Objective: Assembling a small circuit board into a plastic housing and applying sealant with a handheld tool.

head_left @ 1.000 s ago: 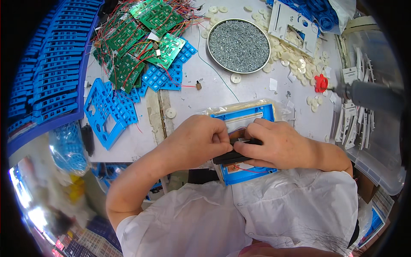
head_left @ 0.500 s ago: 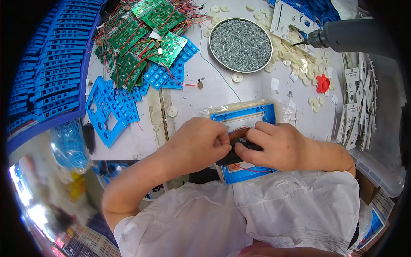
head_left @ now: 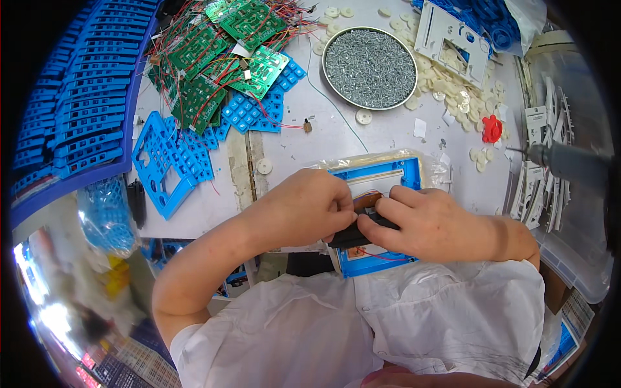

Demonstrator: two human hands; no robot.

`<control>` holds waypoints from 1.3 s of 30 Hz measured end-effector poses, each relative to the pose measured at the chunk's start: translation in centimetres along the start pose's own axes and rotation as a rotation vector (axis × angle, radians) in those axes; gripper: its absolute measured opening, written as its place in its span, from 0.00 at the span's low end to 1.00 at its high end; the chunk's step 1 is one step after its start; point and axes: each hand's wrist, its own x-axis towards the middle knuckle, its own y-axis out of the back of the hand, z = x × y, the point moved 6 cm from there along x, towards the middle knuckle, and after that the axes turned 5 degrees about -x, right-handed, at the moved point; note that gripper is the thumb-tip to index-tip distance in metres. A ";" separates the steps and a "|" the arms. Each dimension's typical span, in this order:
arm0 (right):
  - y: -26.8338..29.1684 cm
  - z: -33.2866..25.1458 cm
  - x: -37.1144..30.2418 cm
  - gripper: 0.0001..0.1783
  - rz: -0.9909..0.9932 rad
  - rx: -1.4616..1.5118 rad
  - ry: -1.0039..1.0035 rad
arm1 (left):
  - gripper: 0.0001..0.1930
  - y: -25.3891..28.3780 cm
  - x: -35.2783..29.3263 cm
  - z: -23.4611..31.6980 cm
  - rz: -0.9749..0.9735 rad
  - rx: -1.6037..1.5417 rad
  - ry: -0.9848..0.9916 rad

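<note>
The black part (head_left: 349, 238) sits over the middle of the blue housing (head_left: 414, 173), at the near edge of the table (head_left: 294, 150). Your right hand (head_left: 424, 223) has its fingers grasping the black part from the right. Your left hand (head_left: 310, 207) is at its left end, fingers curled and pinched together; you cannot tell whether anything is between them. Clear film (head_left: 438, 171) lies under the housing. Beyond, screws (head_left: 370, 68) fill a round dish (head_left: 323, 68); green circuit boards (head_left: 259, 22) are heaped far left, and pale discs (head_left: 462, 100) far right, near a red piece (head_left: 492, 129).
</note>
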 end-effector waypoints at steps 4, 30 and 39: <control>0.2 -1.0 -0.2 0.22 -0.004 -0.092 -0.043 | 0.07 0.0 0.2 -0.1 -0.023 -0.037 0.048; -0.2 -0.5 -1.3 0.39 0.082 0.071 -0.170 | 0.08 -0.4 1.0 0.1 -0.121 0.002 0.090; -0.7 -0.5 -1.5 0.23 0.081 0.096 -0.155 | 0.06 -0.6 1.2 -0.3 -0.128 -0.049 0.096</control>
